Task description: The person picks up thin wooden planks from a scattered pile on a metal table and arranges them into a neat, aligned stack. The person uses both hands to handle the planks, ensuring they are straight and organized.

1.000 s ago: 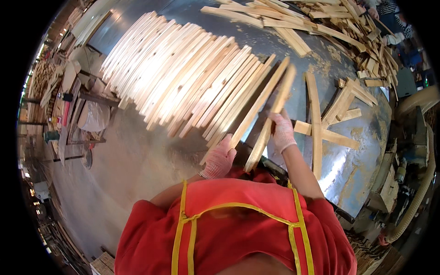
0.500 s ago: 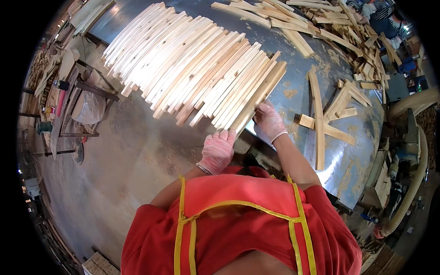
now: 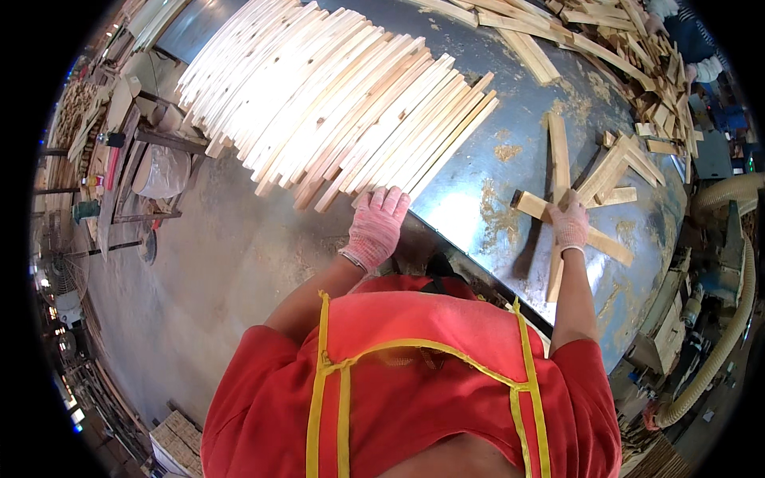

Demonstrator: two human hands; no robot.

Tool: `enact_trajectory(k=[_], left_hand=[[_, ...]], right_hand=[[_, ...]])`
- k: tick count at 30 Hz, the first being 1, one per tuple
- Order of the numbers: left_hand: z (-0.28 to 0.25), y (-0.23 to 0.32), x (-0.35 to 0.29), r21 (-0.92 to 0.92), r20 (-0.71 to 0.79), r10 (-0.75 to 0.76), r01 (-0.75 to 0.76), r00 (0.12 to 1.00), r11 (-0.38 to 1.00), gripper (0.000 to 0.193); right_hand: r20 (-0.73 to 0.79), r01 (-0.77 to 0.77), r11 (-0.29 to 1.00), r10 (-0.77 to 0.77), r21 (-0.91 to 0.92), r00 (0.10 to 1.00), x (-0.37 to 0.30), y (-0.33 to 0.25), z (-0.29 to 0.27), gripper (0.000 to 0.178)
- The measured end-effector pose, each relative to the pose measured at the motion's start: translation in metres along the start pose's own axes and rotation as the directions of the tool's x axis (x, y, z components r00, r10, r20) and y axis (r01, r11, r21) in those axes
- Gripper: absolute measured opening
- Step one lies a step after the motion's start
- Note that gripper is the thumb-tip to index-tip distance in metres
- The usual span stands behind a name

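A row of pale wooden strips [image 3: 319, 95] lies side by side on the metal table. My gloved left hand [image 3: 376, 227] rests at the near ends of the rightmost strips, fingers stretched out flat. To the right, my gloved right hand [image 3: 570, 223] is closed around a long wooden strip [image 3: 559, 151] at about its middle. That strip crosses over another wooden piece [image 3: 610, 245], and a dark shadow falls beside its lower part. More short pieces [image 3: 603, 175] lie crossed just beyond my right hand.
A heap of loose wooden pieces [image 3: 613, 60] covers the far right, with another person's sleeve [image 3: 705, 70] beside it. The metal table's [image 3: 454, 183] near edge runs diagonally before me. A ribbed hose [image 3: 745, 295] bends along the right; a rack [image 3: 151, 151] stands left.
Both hands have left the strip at the row's right end, which now lies flat beside the others. My right hand has moved right onto another strip; my left stays near the row's ends.
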State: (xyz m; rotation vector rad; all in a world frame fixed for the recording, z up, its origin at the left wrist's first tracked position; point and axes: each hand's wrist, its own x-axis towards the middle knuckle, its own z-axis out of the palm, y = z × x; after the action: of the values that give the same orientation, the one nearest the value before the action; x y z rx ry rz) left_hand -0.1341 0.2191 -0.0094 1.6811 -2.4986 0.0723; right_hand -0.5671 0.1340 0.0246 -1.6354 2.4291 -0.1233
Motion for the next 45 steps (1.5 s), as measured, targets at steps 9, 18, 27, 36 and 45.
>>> enact_trajectory(k=[9, 18, 27, 36, 45], left_hand=[[-0.014, -0.044, -0.116, -0.311, 0.088, -0.441, 0.446, 0.893, 0.839, 0.065], [0.041, -0.048, -0.123, -0.569, 0.799, -0.167, 0.636, 0.578, -0.521, 0.052], [0.063, -0.014, -0.148, -0.215, 0.753, 0.042, 0.305, 0.657, -0.928, 0.04], [0.009, 0.007, -0.122, -0.519, 0.835, -0.344, 0.406, 0.429, -0.752, 0.036], [-0.063, 0.0, -0.098, -0.824, 0.563, -0.368, 0.536, 0.74, -0.182, 0.056]], right_hand=[[0.344, -0.242, 0.486, -0.131, 0.84, 0.93, -0.026, -0.113, 0.051, 0.076], [0.512, -0.385, 0.36, -0.39, 0.85, 0.765, -0.101, -0.191, 0.072, 0.074], [0.618, -0.413, 0.507, -0.347, 0.757, 0.706, -0.122, -0.156, 0.083, 0.066], [0.416, -0.32, 0.342, -0.257, 0.883, 0.872, -0.142, -0.18, 0.072, 0.066], [0.58, -0.596, -0.032, -0.197, 0.802, 0.791, -0.125, -0.258, 0.05, 0.043]])
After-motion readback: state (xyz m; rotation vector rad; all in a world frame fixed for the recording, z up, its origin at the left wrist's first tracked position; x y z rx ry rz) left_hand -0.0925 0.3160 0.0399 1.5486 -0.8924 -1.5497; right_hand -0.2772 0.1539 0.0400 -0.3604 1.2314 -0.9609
